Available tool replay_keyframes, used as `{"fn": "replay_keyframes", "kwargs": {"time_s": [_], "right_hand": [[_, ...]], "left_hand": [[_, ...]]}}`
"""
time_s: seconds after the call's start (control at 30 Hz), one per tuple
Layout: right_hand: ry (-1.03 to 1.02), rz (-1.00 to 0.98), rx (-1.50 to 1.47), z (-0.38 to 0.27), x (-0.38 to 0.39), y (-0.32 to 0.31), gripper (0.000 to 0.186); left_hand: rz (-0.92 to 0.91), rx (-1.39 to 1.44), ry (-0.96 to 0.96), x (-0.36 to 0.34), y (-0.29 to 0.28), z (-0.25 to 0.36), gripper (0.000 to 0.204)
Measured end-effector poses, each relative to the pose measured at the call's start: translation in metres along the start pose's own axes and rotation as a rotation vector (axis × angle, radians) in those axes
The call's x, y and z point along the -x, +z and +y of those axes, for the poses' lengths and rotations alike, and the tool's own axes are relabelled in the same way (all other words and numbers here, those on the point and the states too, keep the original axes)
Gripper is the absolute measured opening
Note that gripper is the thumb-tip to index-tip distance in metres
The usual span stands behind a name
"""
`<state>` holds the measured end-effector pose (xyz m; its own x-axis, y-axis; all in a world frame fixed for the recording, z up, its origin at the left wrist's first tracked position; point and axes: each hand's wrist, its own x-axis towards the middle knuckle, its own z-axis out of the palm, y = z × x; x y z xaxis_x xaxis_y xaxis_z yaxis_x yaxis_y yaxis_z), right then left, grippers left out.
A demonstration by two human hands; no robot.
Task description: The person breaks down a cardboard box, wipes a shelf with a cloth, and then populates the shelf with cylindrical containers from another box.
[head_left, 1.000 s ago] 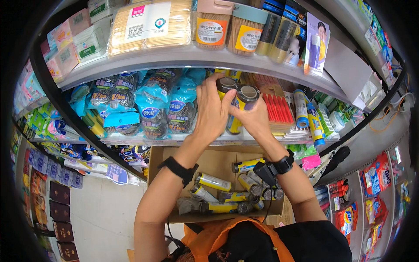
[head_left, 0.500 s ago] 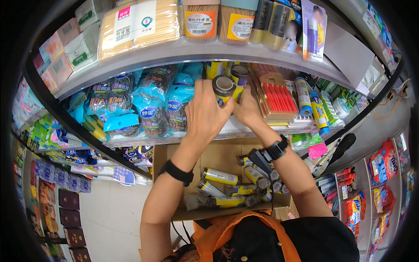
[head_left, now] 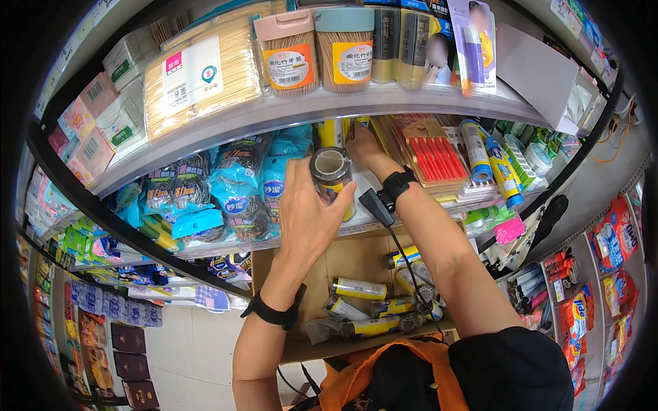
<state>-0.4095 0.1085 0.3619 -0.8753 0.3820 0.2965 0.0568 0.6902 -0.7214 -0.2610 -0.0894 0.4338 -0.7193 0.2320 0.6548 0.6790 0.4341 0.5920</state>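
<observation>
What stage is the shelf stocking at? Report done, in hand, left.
Done: yellow rolls already stand at the back of the middle shelf, where the right hand reaches. In hand: the left hand holds one roll at the shelf front. Left: several rolls lie in the cardboard box below.

Both forearms rising from lower edge toward frame centre, each with a black wrist band. Left hand (head_left: 308,212) at centre, back to camera, fingers curled in a grip, thumb to the right. Right hand (head_left: 362,145) extended further up, upper centre, fingers partly hidden.
</observation>
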Motion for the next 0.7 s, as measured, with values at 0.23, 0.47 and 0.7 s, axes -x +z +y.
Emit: {"fn": "replay_keyframes", "kwargs": {"time_s": [0.23,0.47,0.7], "right_hand": [[0.005,-0.085,0.114,-0.026,0.036,-0.036,0.038],[-0.262,-0.569,-0.207,-0.080,0.146,-0.127,0.050],[-0.134,-0.075,-0.145,-0.020,0.095,-0.074,0.066]], "left_hand": [[0.063,0.024,-0.004,-0.003,0.006,-0.008,0.049],[0.048,0.185,-0.024,-0.006,0.002,0.015,0.049],[0.035,0.269,0.046,0.007,0.015,0.011,0.054]]}}
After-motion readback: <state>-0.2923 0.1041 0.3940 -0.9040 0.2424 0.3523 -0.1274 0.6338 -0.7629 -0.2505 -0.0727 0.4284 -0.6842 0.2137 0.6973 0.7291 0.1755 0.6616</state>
